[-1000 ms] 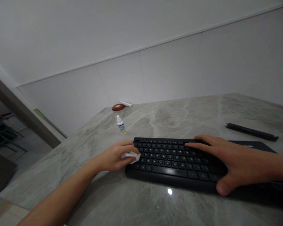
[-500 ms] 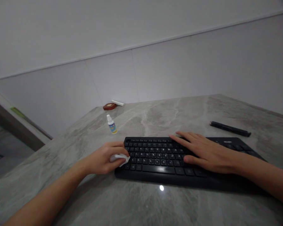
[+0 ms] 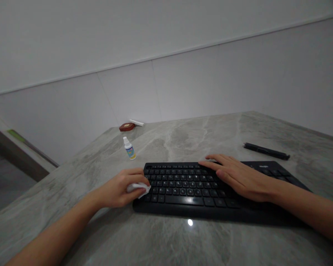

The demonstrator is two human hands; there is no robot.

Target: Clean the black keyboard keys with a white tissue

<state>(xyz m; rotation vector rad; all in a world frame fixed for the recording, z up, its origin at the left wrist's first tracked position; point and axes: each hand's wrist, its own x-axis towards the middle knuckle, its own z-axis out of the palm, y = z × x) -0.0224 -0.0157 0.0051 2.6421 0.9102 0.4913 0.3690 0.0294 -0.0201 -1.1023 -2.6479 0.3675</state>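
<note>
A black keyboard (image 3: 184,200) lies on the grey marbled table in front of me. My left hand (image 3: 124,187) is at its left end, with thumb and fingers closed around a crumpled white wipe (image 3: 138,187). The wipe touches the keys at the left edge. Over the right part of the keyboard my right hand (image 3: 235,177) rests palm down, fingers stretched out toward the top row of keys. It covers some keys beneath it. A pale patch shows between its fingertips; I cannot tell what it is.
A small white spray bottle (image 3: 130,149) with a blue and yellow label stands behind the keyboard's left end. A reddish-brown case (image 3: 127,127) and a white strip (image 3: 137,122) lie near the wall. A black stick-like object (image 3: 266,151) lies at the right.
My right thumb has drawn in toward the fingers. My left hand keeps hold of the wipe at the keyboard's left edge. The whole view has shifted slightly.
</note>
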